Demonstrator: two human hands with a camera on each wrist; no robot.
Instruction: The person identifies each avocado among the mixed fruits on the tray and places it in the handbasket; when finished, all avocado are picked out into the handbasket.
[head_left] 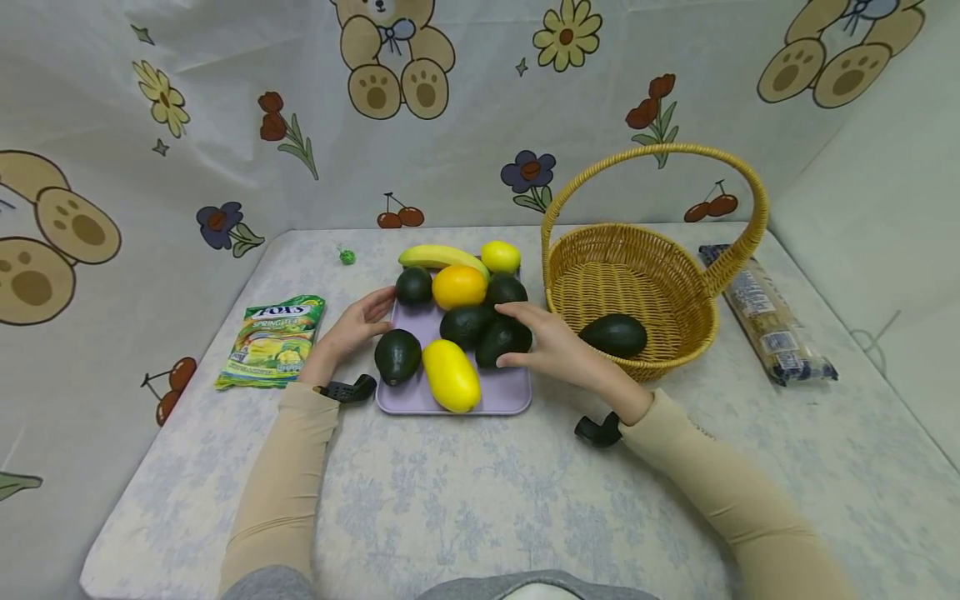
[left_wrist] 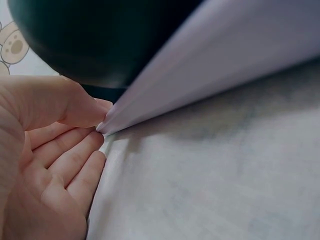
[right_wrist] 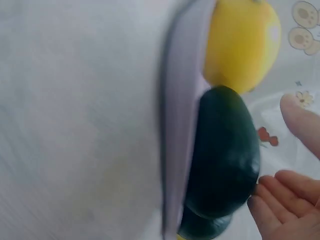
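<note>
A lilac tray [head_left: 491, 402] holds several dark green avocados, a banana [head_left: 442, 257], a lemon [head_left: 500, 257], an orange-yellow fruit [head_left: 459, 287] and a long yellow fruit [head_left: 452, 376]. At its left edge my left hand [head_left: 354, 327] pinches the rim between thumb and fingers, as the left wrist view shows. My right hand [head_left: 553, 346] is spread beside an avocado [head_left: 501, 342] on the tray's right side. In the right wrist view, its fingertips are at the side of an avocado [right_wrist: 225, 155], thumb apart; contact is unclear. Another avocado [head_left: 613, 336] lies in the wicker basket [head_left: 678, 360].
The basket's tall handle [head_left: 660, 148] arches up behind my right hand. A green snack packet [head_left: 273, 342] lies left of the tray, and a long clear packet [head_left: 772, 317] right of the basket. A small green item [head_left: 347, 256] sits at the back left.
</note>
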